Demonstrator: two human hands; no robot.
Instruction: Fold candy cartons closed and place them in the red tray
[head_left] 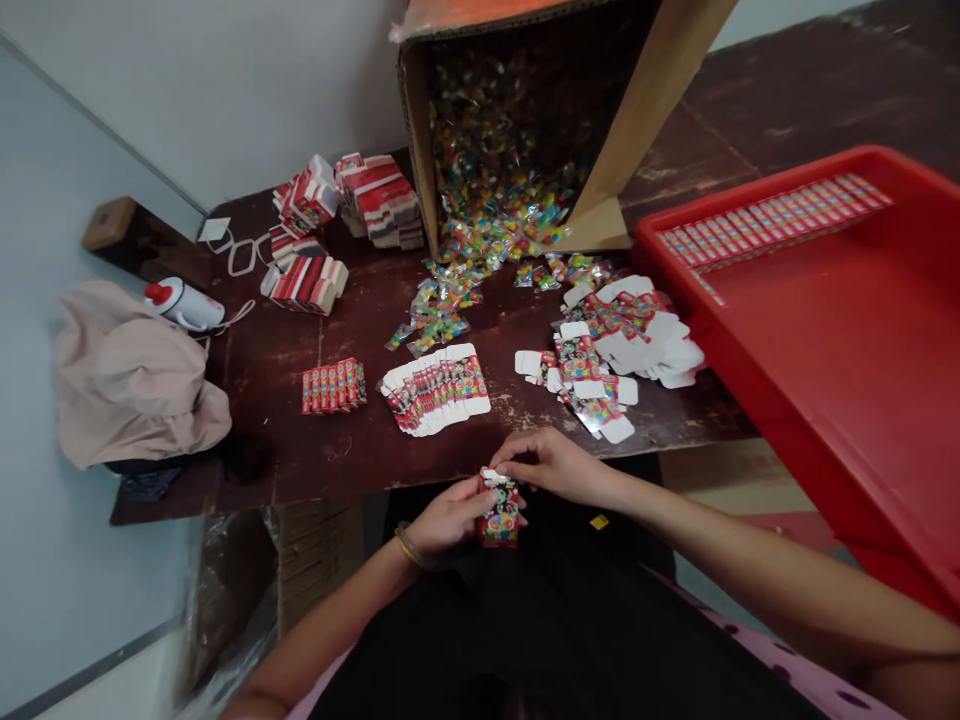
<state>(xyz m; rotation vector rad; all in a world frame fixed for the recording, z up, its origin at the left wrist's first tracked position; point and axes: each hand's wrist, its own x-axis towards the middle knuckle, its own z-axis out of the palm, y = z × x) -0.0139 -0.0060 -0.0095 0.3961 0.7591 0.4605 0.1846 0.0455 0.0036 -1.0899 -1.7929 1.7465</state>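
Observation:
My left hand [448, 517] is wrapped round a small red candy box [499, 524], held upright just off the table's front edge. At the box's white top flap, the fingers of my right hand [556, 466] are pinched together. Beyond my hands a fanned row of flattened candy boxes [439, 390] lies on the dark table [360, 445]. Left of that row stands a block of filled-out red boxes [330, 387]. Loose flat boxes [592, 375] lie in a heap to the right. Small clear packets of coloured candy [442, 310] are spread behind the row.
A cardboard carton [611, 150] lies on its side at the back, spilling candy packets. At right stands a red tray [847, 340] with box rows along its far edge. Bundled box stacks [379, 195], a white bottle [186, 305] and a beige cloth [139, 375] are at left.

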